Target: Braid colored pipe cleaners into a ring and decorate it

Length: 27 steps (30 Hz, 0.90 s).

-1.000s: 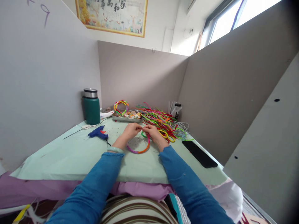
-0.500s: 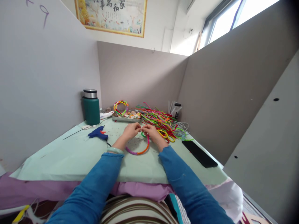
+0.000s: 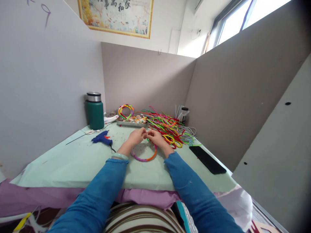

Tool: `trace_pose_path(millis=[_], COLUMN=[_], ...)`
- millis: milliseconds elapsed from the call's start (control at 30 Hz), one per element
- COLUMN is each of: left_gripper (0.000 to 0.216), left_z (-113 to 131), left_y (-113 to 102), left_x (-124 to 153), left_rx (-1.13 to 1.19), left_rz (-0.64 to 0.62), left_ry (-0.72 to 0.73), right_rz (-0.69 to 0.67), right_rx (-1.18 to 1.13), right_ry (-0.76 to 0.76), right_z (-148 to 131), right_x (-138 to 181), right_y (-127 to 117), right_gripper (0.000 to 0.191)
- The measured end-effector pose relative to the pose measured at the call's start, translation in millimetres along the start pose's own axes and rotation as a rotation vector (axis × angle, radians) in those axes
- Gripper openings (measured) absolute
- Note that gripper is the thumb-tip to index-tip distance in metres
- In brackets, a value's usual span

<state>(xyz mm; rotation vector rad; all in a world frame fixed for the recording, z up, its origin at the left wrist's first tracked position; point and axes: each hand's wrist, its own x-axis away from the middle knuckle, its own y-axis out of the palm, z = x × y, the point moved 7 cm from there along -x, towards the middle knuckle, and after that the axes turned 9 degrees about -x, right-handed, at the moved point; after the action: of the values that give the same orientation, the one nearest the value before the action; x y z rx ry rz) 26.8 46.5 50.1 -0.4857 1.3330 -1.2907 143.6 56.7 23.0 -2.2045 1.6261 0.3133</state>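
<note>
Both hands meet over the middle of the green table mat (image 3: 73,165). My left hand (image 3: 137,136) and my right hand (image 3: 155,137) pinch the two ends of a curved hoop wrapped in purple, pink and orange pipe cleaner (image 3: 144,158). The hoop hangs in a loop toward me, lying on the mat. A bit of green pipe cleaner shows between the fingertips. A pale bangle (image 3: 119,156) sits on my left wrist. Both sleeves are blue.
A blue glue gun (image 3: 102,138) lies left of the hands. A green flask (image 3: 95,111) stands at the back left. A metal tray (image 3: 131,122) with small pieces and a coloured hoop is behind. Loose pipe cleaners (image 3: 167,126), yellow-handled scissors (image 3: 173,139) and a black phone (image 3: 207,160) lie to the right.
The two hands have drawn closer together, and the hoop has closed into a tighter, rounder loop. The right hand shifted slightly left.
</note>
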Motion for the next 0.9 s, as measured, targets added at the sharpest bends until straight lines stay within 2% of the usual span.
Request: trace_pose_path(millis=[233, 433, 567, 900], left_gripper=[0.014, 0.015, 0.017, 0.018], left_z=[-4.0, -4.7, -7.2, -1.0], left_y=[6.3, 7.7, 5.3, 3.0], left_x=[-3.4, 2.6, 5.3, 0.3], left_rx=[0.177, 0.376, 0.416, 0.201], left_rz=[-0.046, -0.151, -0.135, 0.037], left_ry=[-0.029, -0.155, -0.250, -0.036], right_rz=[0.017, 0.007, 0.020, 0.113], right_rx=[0.018, 0.024, 0.008, -0.090], right_ry=[-0.036, -0.026, -0.023, 0.040], right_z=[-7.4, -7.0, -6.5, 9.9], right_x=[2.0, 2.9, 2.4, -2.9], right_y=[0.4, 2.8, 2.7, -9.8], right_gripper=[0.017, 0.018, 0.018, 0.018])
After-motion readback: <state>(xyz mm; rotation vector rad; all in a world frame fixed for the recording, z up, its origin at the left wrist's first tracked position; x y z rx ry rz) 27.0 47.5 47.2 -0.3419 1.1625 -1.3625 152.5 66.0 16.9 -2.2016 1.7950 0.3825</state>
